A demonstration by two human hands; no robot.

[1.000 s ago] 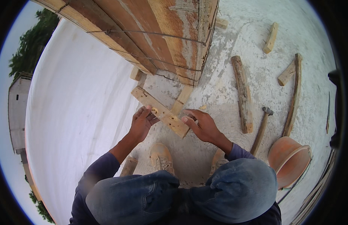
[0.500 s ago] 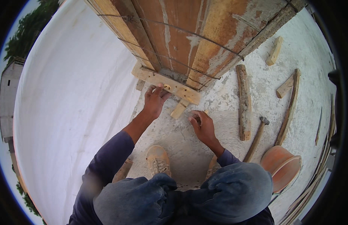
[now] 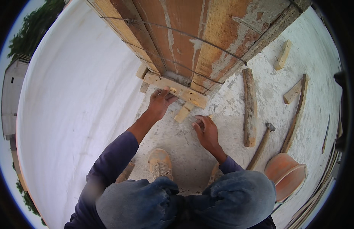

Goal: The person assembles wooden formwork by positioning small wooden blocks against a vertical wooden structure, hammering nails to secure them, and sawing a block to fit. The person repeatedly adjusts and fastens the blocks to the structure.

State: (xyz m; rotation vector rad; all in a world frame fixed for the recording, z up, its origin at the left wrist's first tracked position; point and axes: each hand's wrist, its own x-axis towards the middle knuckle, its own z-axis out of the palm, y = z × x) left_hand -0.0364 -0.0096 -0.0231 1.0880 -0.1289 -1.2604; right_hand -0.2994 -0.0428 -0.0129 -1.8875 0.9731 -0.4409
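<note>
Pale and pocked with dark holes, the wooden board (image 3: pixel 184 92) lay crosswise at the foot of the wire-bound plank form (image 3: pixel 215 42), its right part over a short wooden strip (image 3: pixel 184 112), while the left hand (image 3: pixel 159 105) gripped its near edge, thumb on top and fingers bent close below. The right hand (image 3: pixel 207 131) hung near the strip, fingers curled loosely toward the thumb; whether they pinched anything small could not be told. To the right, a rough log (image 3: pixel 249 108), a hammer (image 3: pixel 261 147) and an orange bucket (image 3: pixel 279 168) rested on the concrete floor (image 3: pixel 230 126).
</note>
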